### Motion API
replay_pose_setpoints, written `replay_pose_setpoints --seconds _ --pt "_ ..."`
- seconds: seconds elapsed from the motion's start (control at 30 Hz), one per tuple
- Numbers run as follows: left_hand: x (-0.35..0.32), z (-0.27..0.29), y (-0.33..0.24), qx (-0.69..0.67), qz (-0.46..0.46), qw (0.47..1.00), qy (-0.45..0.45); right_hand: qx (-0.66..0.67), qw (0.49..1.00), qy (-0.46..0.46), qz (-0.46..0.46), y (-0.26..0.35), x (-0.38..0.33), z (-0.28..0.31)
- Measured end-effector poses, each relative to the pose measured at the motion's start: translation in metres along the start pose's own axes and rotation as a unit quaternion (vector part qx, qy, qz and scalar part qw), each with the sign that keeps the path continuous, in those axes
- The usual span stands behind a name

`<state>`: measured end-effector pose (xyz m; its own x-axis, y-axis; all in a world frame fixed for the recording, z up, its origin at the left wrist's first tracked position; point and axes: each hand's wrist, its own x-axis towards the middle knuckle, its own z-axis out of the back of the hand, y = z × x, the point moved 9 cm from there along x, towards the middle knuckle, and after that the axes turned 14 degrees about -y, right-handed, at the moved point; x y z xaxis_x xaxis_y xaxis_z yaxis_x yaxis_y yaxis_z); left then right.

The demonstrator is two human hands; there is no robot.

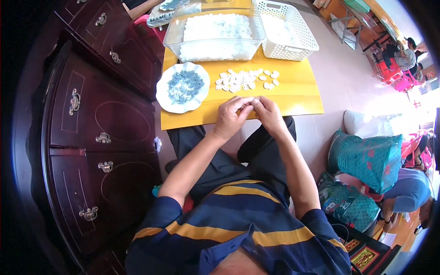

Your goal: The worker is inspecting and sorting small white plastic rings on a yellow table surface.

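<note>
My left hand (230, 118) and my right hand (270, 117) meet over the near edge of a yellow tabletop (295, 98), above my lap. Thumbs and fingertips are pinched together on both, almost touching each other; anything between them is too small or too hidden to make out. Just beyond lies a loose pile of small white round pieces (236, 81), with several scattered off to its right. Left of the pile sits a white wavy-rimmed plate (162, 94) heaped with small thin dark-grey pieces (184, 86).
At the table's far side stand a clear plastic bin (215, 51) of white round pieces and a white perforated basket (293, 49). Dark wooden drawers (105, 119) rise close on my left. Teal bags (364, 158) stand at the right, near other people (410, 190).
</note>
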<state>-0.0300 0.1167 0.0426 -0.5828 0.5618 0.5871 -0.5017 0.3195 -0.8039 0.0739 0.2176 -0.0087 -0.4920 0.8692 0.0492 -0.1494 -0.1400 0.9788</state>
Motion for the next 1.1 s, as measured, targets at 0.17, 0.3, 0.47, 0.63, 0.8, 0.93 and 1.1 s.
replay_pose_setpoints --seconds 0.17,0.3,0.47,0.63,0.8,0.93,1.1 --pt "-0.016 0.01 -0.003 -0.013 0.032 0.999 -0.008 0.139 0.969 0.024 -0.201 -0.02 -0.035 -0.007" --pt "-0.026 0.018 0.001 -0.002 0.052 0.998 -0.019 0.073 0.987 -0.027 -0.138 -0.016 -0.027 0.004" --pt "-0.034 0.023 0.01 -0.007 0.107 0.994 -0.015 -0.225 0.951 -0.15 0.152 0.028 -0.004 0.025" --pt "-0.034 0.026 0.013 -0.006 0.104 0.994 -0.019 -0.338 0.911 -0.104 0.211 0.024 0.005 0.01" --pt "-0.036 0.024 0.024 -0.018 0.149 0.988 -0.016 -0.345 0.907 -0.104 0.217 0.018 0.006 0.009" --pt "-0.034 0.023 0.024 -0.022 0.159 0.987 -0.029 -0.169 0.969 -0.091 0.158 0.014 -0.005 0.022" --pt "-0.033 0.006 0.003 -0.036 0.134 0.99 0.028 0.172 0.981 -0.051 -0.073 -0.009 -0.044 0.037"
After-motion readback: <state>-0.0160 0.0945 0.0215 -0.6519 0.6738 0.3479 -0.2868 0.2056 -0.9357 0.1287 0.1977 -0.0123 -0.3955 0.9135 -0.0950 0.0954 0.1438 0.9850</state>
